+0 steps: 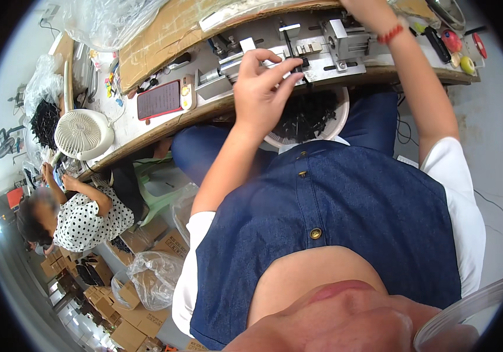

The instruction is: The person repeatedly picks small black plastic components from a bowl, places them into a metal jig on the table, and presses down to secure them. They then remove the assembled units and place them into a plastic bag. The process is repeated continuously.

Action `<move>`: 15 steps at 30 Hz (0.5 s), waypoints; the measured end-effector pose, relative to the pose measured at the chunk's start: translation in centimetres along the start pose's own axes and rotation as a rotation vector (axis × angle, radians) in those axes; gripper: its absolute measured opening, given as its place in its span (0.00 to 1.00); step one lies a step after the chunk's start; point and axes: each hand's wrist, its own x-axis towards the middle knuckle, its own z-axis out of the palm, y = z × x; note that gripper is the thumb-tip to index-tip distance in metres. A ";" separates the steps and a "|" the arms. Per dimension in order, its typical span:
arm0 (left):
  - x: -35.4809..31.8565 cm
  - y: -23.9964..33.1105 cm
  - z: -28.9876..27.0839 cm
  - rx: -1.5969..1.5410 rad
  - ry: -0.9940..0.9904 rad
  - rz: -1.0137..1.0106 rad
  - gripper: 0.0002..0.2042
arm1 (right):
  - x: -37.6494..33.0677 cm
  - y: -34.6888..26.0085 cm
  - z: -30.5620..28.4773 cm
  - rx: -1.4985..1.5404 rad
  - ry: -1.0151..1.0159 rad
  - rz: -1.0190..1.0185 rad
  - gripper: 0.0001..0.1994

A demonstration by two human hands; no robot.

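My left hand is closed in a pinch at the metal bench fixture, thumb and forefinger on a small black part. A thin black strip runs up from there across the fixture. At the top edge, beyond the fixture's right-hand block, is my right hand; its fingers are cut off by the frame. A red bead bracelet circles that wrist. Below the bench edge, a white basket of black plastic pieces rests between my thighs.
Left of the fixture lies a phone with a red edge. A white fan stands farther left, near a pile of black parts. Cardboard backs the bench. A co-worker sits at the left, near boxes.
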 end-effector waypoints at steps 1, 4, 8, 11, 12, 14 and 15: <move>-0.2 -0.7 0.9 0.013 -0.007 0.025 0.13 | 0.6 2.2 -0.1 -0.019 -0.106 0.036 0.14; -0.5 -1.3 2.3 0.093 -0.034 0.057 0.12 | 1.6 5.6 1.2 -0.006 -0.414 0.118 0.15; -1.0 -2.4 3.5 0.127 -0.035 0.092 0.12 | 1.5 3.9 0.6 0.117 -0.210 0.123 0.08; -1.0 -2.1 3.7 0.161 -0.041 0.080 0.12 | 0.7 1.7 -0.8 0.279 -0.072 0.161 0.06; -1.1 -1.9 3.6 0.169 -0.050 0.065 0.12 | 0.3 0.8 -1.7 0.296 -0.065 0.166 0.05; -1.0 -2.0 3.4 0.174 -0.052 0.071 0.14 | -0.6 -1.8 -3.1 0.405 -0.039 0.287 0.05; -1.0 -2.1 3.2 0.184 -0.049 0.069 0.14 | -1.5 -3.0 -2.9 0.596 -0.017 0.382 0.05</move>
